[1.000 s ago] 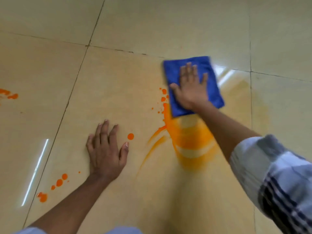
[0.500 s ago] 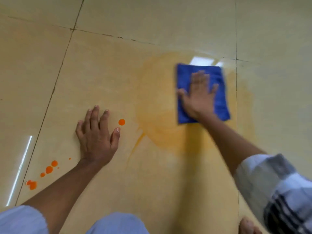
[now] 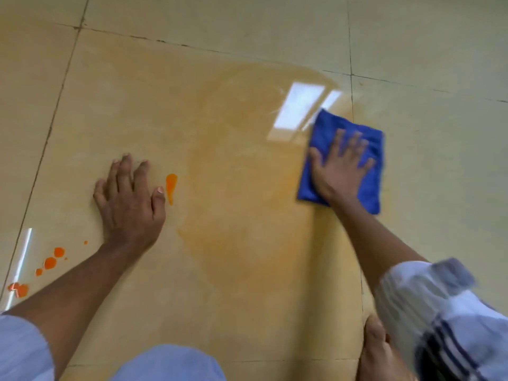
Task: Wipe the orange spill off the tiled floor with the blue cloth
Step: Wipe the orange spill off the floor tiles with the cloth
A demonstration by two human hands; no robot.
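A folded blue cloth (image 3: 368,171) lies flat on the tiled floor at the right. My right hand (image 3: 339,167) presses on it with fingers spread straight. A wide, thin orange smear (image 3: 242,160) covers the tile between my hands. One bright orange drop (image 3: 171,185) sits just right of my left thumb. My left hand (image 3: 129,200) rests flat on the floor, fingers straight. Several orange drops (image 3: 49,262) lie at the lower left, near a grout line.
Beige glossy tiles (image 3: 428,188) with dark grout lines stretch all round. A bright window reflection (image 3: 298,108) shows just beyond the cloth. My knee (image 3: 170,364) in light blue fabric is at the bottom edge, and a bare foot (image 3: 376,350) at the lower right.
My right hand has slid the cloth to the right and nearer me. The thick orange streaks are spread into a pale smear. My left hand has stayed planted.
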